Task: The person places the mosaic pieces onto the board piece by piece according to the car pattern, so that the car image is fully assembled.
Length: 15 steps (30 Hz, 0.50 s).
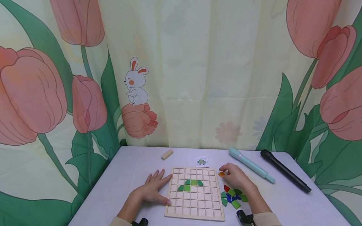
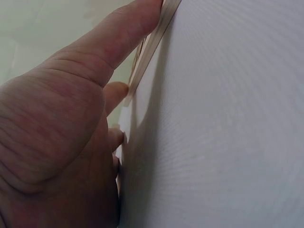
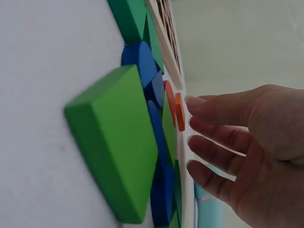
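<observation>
A wooden grid board (image 1: pixel 195 217) lies on the table with several green pieces (image 1: pixel 193 182) set in its upper left squares. My left hand (image 1: pixel 152 190) lies spread at its left edge, the thumb resting on the rim and the fingers on the table beside it. Beyond the board's right edge, an orange piece (image 1: pixel 221 174) sits under the fingertips of my right hand (image 1: pixel 236 175). In the right wrist view the thumb tip is right at that orange piece (image 3: pixel 180 111), and the other fingers are spaced apart. Loose green, blue and red pieces (image 1: pixel 235 204) lie below this hand.
Behind the board is a small picture card (image 1: pixel 201 161), with a plain wooden block (image 1: pixel 167 154) to its left. A teal stick (image 1: pixel 251 164) and a black microphone-like stick (image 1: pixel 285 171) lie at the right. A tulip-printed curtain (image 1: pixel 186 78) hangs along the table's far edge.
</observation>
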### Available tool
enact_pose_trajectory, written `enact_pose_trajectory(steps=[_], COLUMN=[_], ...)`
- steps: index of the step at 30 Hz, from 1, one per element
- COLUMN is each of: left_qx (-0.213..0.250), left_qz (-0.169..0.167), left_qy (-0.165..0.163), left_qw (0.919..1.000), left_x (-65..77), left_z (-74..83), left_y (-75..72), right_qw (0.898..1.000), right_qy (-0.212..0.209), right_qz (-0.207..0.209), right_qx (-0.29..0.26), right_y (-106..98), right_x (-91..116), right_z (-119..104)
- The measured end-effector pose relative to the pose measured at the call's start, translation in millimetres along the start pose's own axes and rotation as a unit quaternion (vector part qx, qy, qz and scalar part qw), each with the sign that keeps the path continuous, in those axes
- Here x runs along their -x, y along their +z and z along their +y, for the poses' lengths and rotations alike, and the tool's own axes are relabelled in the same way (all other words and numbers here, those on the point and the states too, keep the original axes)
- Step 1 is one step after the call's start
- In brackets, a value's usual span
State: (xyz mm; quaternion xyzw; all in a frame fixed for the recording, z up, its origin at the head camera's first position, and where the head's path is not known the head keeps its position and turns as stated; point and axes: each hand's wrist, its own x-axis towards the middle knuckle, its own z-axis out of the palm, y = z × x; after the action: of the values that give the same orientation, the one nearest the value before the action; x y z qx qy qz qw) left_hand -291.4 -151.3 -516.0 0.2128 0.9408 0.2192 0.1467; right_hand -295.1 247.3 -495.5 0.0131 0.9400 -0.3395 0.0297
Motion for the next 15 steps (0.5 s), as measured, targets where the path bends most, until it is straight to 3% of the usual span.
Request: enact_pose_trajectory(steps=[7,15], left_qx=[-0.004,-0.006], left_qz=[0.001,0.002], left_qy=[-0.002,-0.001], left_qw=[1.0,1.0], left_x=[-0.1,-0.8], left_z=[-0.6,-1.1], left_y=[0.7,1.7], right_qw=[0.999,0.999], right_qy=[-0.041,-0.039], right_qz=[-0.009,-0.011], right_qx=[0.021,0.036], right_y=[1.0,1.7], right_x=[-1.1,-3.3], right_z=[1.8,2.4])
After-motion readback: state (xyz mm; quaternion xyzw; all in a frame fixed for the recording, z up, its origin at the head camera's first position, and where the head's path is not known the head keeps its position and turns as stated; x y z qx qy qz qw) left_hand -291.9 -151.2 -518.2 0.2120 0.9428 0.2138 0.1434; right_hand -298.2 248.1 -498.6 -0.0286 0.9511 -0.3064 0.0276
